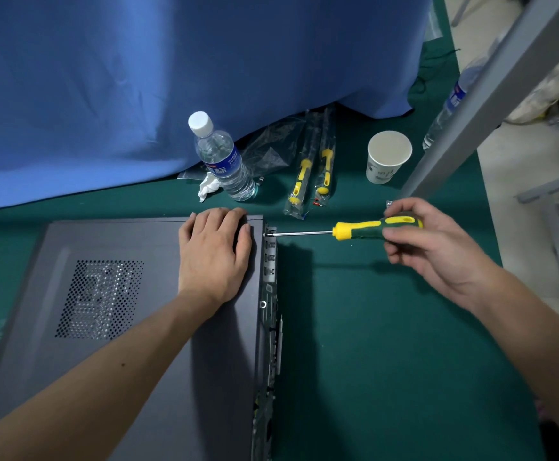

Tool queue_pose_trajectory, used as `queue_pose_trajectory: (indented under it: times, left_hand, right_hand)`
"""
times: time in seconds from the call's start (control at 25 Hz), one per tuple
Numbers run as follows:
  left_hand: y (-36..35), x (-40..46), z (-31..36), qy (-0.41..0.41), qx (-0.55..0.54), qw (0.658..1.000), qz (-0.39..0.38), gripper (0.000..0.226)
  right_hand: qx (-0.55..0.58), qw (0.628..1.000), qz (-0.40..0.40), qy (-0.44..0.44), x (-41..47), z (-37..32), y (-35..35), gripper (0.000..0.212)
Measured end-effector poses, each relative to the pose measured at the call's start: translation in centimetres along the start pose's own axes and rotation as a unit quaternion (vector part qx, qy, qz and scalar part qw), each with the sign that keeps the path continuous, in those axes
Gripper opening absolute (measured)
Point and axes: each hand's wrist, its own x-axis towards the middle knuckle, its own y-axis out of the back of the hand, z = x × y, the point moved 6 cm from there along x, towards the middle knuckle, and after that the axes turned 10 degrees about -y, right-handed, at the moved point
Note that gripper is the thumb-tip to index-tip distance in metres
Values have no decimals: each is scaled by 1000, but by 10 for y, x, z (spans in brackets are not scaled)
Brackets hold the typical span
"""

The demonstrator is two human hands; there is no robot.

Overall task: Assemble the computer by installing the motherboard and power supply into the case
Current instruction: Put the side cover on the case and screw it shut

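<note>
The grey computer case (112,327) lies flat on the green table, its side panel with a perforated vent facing up and its rear panel (270,294) facing right. My left hand (213,257) lies flat on the panel's far right corner. My right hand (438,244) grips the green and yellow handle of a screwdriver (354,229), held level. Its tip touches a screw at the top of the case's rear edge. The motherboard and power supply are hidden inside the closed case.
A water bottle (221,158), a crumpled tissue (208,189), two bagged yellow screwdrivers (311,174) and a paper cup (388,156) stand behind the case. Blue cloth (171,78) hangs at the back. A grey metal post (491,94) rises on the right near the table edge.
</note>
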Motion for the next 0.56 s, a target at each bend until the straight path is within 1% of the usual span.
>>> queue_pose_trajectory:
  times: [0.04, 0.12, 0.16, 0.2, 0.28, 0.32, 0.36, 0.4, 0.44, 0.48, 0.52, 0.56]
  left_hand:
    - [0, 0, 0, -1, 0, 1000, 0, 41]
    - [0, 0, -1, -1, 0, 1000, 0, 42]
    - [0, 0, -1, -1, -1, 1000, 0, 42]
    - [0, 0, -1, -1, 0, 1000, 0, 42]
    - [0, 0, -1, -1, 0, 1000, -1, 42]
    - [0, 0, -1, 0, -1, 1000, -1, 42]
    - [0, 0, -1, 0, -2, 1000, 0, 42]
    - [1, 0, 0, -1, -2, 1000, 0, 42]
    - [1, 0, 0, -1, -2, 1000, 0, 42]
    - [1, 0, -1, -1, -2, 1000, -1, 42]
    - [0, 0, -1, 0, -1, 1000, -2, 42]
    - [0, 0, -1, 0, 0, 1000, -2, 42]
  right_hand:
    - [-44, 999, 31, 8, 1, -1, 2, 1]
    - [-158, 982, 99, -12, 4, 1, 3, 29]
    - [-186, 976, 105, -34, 6, 3, 4, 36]
    - [-173, 980, 90, -48, 7, 4, 4, 33]
    - [-77, 996, 28, -43, 7, 2, 2, 9]
    - [-45, 999, 10, -22, 5, -1, 3, 8]
    - [-52, 999, 13, 3, 3, -5, 2, 10]
    - [-87, 995, 40, 24, 3, -7, 4, 6]
    - [-137, 987, 80, 31, 4, -8, 5, 13]
    - [-197, 973, 114, 21, 5, -7, 5, 26]
    - [-235, 963, 134, 1, 6, -6, 6, 35]
    - [-240, 962, 127, -19, 8, -3, 6, 36]
